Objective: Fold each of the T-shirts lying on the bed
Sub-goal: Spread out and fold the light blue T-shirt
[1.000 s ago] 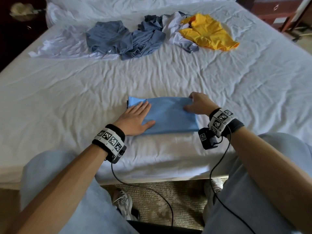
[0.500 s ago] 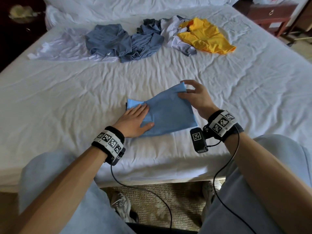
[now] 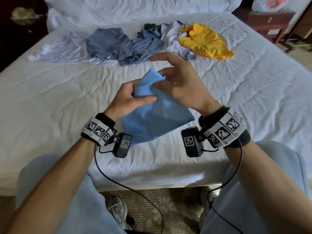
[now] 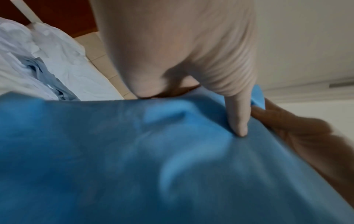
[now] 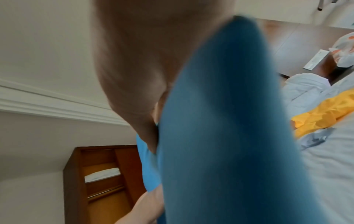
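Note:
A folded light blue T-shirt (image 3: 157,119) hangs lifted off the white bed (image 3: 50,102), held up between both hands. My left hand (image 3: 141,93) grips its upper left part, and the thumb (image 4: 239,121) presses into the cloth (image 4: 134,159). At the upper right corner my right hand (image 3: 163,73) pinches the shirt with its other fingers loosely spread. In the right wrist view the blue cloth (image 5: 220,136) runs along the palm. Unfolded shirts lie at the far side: a white one (image 3: 67,49), two grey-blue ones (image 3: 109,43), and a yellow one (image 3: 204,41).
A dark wooden nightstand (image 3: 268,21) stands beyond the bed's far right corner. Pillows (image 3: 135,7) lie along the head of the bed. My knees and shoes (image 3: 118,211) are at the bed's near edge, and wrist cables hang down there.
The blue T-shirt lay flat under both hands a second ago. My right hand raised its right end, then my left hand took hold, and the shirt now hangs above the bed.

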Motion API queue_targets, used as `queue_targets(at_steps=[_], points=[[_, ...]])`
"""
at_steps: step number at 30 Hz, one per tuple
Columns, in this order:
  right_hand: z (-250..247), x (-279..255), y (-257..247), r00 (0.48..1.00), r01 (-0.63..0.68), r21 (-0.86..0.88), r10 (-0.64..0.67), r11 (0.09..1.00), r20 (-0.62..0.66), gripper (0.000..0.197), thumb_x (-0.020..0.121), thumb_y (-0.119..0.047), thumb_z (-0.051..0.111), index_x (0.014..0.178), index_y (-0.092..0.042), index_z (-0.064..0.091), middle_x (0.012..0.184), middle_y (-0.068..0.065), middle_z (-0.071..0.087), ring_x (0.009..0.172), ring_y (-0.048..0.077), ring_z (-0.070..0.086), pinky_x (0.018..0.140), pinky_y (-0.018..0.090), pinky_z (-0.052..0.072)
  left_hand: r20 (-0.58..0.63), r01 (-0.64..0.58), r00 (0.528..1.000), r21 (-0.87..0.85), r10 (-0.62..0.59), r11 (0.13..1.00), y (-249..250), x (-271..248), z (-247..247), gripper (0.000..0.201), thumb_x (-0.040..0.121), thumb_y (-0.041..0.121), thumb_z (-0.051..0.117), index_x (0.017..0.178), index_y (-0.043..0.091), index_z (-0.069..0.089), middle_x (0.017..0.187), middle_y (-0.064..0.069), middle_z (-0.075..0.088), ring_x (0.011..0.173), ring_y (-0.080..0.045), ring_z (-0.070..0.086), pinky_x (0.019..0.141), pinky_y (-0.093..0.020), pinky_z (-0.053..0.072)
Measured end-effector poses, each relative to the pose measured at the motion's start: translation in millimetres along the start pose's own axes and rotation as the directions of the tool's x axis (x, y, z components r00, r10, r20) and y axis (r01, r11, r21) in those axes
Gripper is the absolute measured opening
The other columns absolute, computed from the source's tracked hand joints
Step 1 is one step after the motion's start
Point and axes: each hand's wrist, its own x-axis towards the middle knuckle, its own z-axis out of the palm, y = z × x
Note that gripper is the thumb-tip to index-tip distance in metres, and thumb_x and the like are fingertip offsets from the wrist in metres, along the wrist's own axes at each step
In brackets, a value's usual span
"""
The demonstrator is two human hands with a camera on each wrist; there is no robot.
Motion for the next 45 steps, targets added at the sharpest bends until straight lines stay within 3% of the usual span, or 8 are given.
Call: queue_targets(at_steps=[8,14,23,28,32,36,40,45], points=[[-7,-12,30,0.978,-0.183,-0.069,0.189,0.981,0.086,0.064,0.081,-0.012,0.086,0.136,-0.016,0.055,0.108,0.005,0.070,0.081,0.003,0.065,0.073,0.024,0.054,-0.051,-0.002,0.999,0.166,0.011,0.986,3,-13,-14,0.034,0.082,0.021,0.082,0.110,0.007,0.068,0.105,-0.016,0.073,0.090,-0.013,0.065,0.081,-0.034,0.052],[-11,-29,57,0.947,-0.321,-0.019,0.321,0.947,0.010,0.017,0.086,-0.011,0.081,0.088,0.001,0.070,0.074,0.002,0.058,0.069,0.011,0.050,0.065,0.028,0.042,-0.156,0.008,0.988,0.160,0.018,0.987,11,-15,-24,0.027,0.090,0.012,0.076,0.113,0.002,0.064,0.109,-0.017,0.071,0.092,-0.013,0.067,0.082,-0.032,0.053],[-2,-23,34,0.958,-0.204,0.371,0.263,0.906,-0.116,0.024,0.092,-0.009,0.074,0.105,0.011,0.069,0.096,0.017,0.072,0.087,0.025,0.065,0.076,0.036,0.052,-0.239,-0.099,0.962,0.135,0.130,0.986,45,-15,-17,0.014,0.093,0.009,0.074,0.095,0.023,0.072,0.085,0.016,0.075,0.082,-0.002,0.068,0.077,-0.023,0.053],[3,-22,22,0.949,-0.119,0.445,0.233,0.887,-0.212,0.022,0.104,-0.015,0.058,0.113,0.001,0.071,0.107,0.015,0.074,0.097,0.026,0.068,0.089,0.042,0.055,-0.237,-0.140,0.955,0.177,0.181,0.974,69,-14,-19,0.012,0.091,0.011,0.075,0.097,0.020,0.071,0.088,0.013,0.072,0.084,-0.004,0.065,0.077,-0.023,0.051],[-5,-6,-5,0.958,-0.082,0.350,0.171,0.933,-0.231,0.024,0.103,-0.017,0.061,0.103,0.005,0.071,0.091,0.009,0.074,0.083,0.020,0.067,0.074,0.036,0.055,-0.140,-0.167,0.956,0.465,0.259,0.869,99,-11,-35,0.016,0.089,0.015,0.077,0.104,0.016,0.070,0.096,0.010,0.071,0.091,-0.003,0.065,0.085,-0.026,0.051],[-17,15,-39,0.983,-0.009,0.095,0.026,0.995,-0.181,0.048,0.100,-0.031,0.064,0.082,0.013,0.055,0.069,0.023,0.053,0.068,0.019,0.047,0.057,0.049,0.041,-0.023,-0.150,0.974,0.682,0.226,0.716,135,-4,-40,0.031,0.088,0.011,0.070,0.114,0.026,0.067,0.101,0.010,0.070,0.098,-0.005,0.068,0.092,-0.035,0.055],[-34,26,-76,0.986,0.055,0.004,-0.054,0.998,-0.159,0.048,0.100,-0.027,0.066,0.074,0.010,0.049,0.063,0.022,0.041,0.062,0.019,0.038,0.052,0.054,0.033,0.076,-0.239,0.956,0.765,0.284,0.599,168,-2,-13,0.018,0.103,0.031,0.047,0.108,0.017,0.058,0.095,0.003,0.067,0.097,-0.025,0.066,0.084,-0.044,0.051],[-66,32,-130,0.977,0.088,0.025,-0.081,0.996,-0.197,0.027,0.098,-0.023,0.070,0.090,0.003,0.070,0.072,0.016,0.066,0.068,0.014,0.055,0.057,0.042,0.047,0.073,-0.266,0.931,0.806,0.358,0.528,220,0,5,0.023,0.107,0.036,0.045,0.094,0.017,0.045,0.087,-0.006,0.062,0.096,-0.036,0.061,0.074,-0.048,0.045]])
